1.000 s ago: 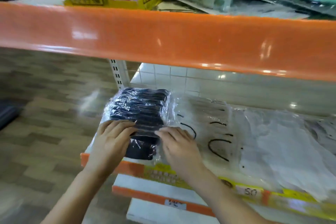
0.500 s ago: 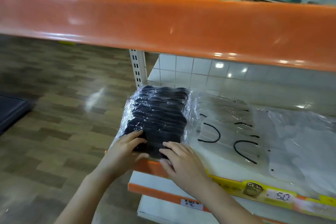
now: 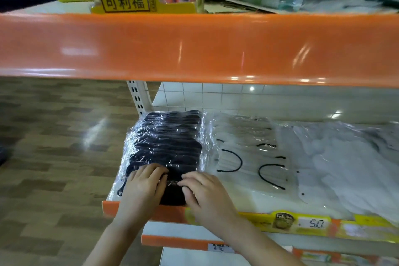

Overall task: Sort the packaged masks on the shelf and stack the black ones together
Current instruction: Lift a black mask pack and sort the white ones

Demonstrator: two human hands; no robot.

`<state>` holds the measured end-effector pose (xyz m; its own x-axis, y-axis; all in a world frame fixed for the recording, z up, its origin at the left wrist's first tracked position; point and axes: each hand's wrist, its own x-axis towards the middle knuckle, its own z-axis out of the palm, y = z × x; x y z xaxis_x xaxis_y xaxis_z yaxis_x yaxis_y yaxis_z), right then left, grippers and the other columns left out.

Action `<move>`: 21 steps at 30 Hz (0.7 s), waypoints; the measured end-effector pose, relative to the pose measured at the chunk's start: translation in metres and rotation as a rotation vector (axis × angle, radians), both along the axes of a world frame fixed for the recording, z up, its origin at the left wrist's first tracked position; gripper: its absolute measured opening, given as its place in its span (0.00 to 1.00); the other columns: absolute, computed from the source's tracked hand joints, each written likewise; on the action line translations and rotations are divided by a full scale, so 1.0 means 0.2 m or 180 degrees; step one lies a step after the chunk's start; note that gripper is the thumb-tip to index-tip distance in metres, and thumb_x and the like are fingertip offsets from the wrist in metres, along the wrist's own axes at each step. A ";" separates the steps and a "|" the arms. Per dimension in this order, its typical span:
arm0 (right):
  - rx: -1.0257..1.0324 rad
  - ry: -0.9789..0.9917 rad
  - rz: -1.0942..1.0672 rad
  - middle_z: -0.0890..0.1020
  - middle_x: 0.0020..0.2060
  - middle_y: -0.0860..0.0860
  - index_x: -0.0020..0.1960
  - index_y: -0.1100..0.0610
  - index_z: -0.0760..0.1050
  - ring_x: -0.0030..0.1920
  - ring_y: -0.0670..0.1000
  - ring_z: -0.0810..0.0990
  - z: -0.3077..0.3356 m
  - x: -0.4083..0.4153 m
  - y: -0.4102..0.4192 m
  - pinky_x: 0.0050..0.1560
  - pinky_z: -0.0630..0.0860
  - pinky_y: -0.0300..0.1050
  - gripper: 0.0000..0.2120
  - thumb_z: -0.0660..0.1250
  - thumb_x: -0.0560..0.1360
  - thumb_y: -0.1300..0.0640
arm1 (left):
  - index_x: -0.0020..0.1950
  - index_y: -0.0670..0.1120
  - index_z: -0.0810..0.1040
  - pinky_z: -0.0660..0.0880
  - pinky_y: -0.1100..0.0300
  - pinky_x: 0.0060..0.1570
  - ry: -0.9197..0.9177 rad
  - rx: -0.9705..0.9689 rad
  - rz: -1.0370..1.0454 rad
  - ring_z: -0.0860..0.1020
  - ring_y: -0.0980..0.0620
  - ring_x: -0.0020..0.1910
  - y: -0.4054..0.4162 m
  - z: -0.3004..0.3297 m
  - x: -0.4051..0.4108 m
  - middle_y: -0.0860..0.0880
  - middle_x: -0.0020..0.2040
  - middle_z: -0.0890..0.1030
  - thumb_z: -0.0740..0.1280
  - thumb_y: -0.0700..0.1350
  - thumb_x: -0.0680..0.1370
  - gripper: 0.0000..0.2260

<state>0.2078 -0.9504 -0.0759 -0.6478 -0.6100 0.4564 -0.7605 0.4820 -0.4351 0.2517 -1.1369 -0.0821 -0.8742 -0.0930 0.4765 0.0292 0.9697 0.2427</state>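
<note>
Head view: I've got the black mask stack (image 3: 166, 147) at the left end of the lower shelf (image 3: 259, 198), right beside the slotted upright (image 3: 138, 99). Near end sits at the orange front lip, a bit of it overhanging as far as I can tell

Grip state: left hand (image 3: 144, 188) and right hand (image 3: 205, 192) both rest flat-ish on the near end of the stack, fingers extended and only lightly bent, pressing on the top pack. Neither looks wrapped around it; I read this as squaring/patting, not a lift. Thumbs are hidden, so I can't rule out a pinch underneath

Handling, my judgement: light, soft, compressible. Each pack is in glossy clear film, so layers should slide on each other easily; a one-sided push would probably shear the pile. I'd take it from both long edges at once, palms in, or clamp top and bottom at the near end. Not fragile, but the film crinkles and loose ear loops at the left corner could snag

Orientation: long axis runs front to back, near end toward me, far end toward the tiled back wall (image 3: 216, 97). Packs lie flat, shingled

White masks with black loops (image 3: 248, 157) lie just beside it on the right, touching or nearly; more white packs (image 3: 345, 164) further right
</note>
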 end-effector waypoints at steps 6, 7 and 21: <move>-0.0044 0.0350 -0.0526 0.79 0.49 0.46 0.50 0.54 0.79 0.49 0.44 0.74 0.01 -0.13 0.23 0.48 0.70 0.37 0.11 0.58 0.75 0.55 | 0.49 0.45 0.82 0.75 0.54 0.44 0.0294 -0.0036 -0.0501 0.80 0.49 0.46 0.37 0.06 -0.17 0.51 0.47 0.83 0.59 0.45 0.76 0.12; 0.0035 0.0379 -0.0632 0.79 0.49 0.46 0.50 0.53 0.78 0.49 0.45 0.75 0.00 -0.15 0.29 0.48 0.71 0.37 0.11 0.58 0.75 0.55 | 0.49 0.45 0.82 0.75 0.54 0.44 0.0316 -0.0020 -0.0556 0.81 0.49 0.46 0.44 0.06 -0.20 0.51 0.47 0.83 0.59 0.45 0.76 0.12; 0.0340 0.0287 -0.1394 0.79 0.48 0.48 0.50 0.53 0.79 0.44 0.51 0.79 0.00 -0.41 1.23 0.41 0.75 0.43 0.13 0.57 0.73 0.53 | 0.48 0.47 0.82 0.78 0.53 0.42 -0.0119 0.0322 -0.0678 0.81 0.47 0.43 1.39 0.05 -0.48 0.51 0.44 0.82 0.58 0.44 0.72 0.13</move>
<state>0.1264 -0.7048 -0.0767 -0.8157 -0.3344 0.4721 -0.5077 0.8050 -0.3070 0.1562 -0.8582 -0.0712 -0.8960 0.0499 0.4412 0.2198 0.9133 0.3430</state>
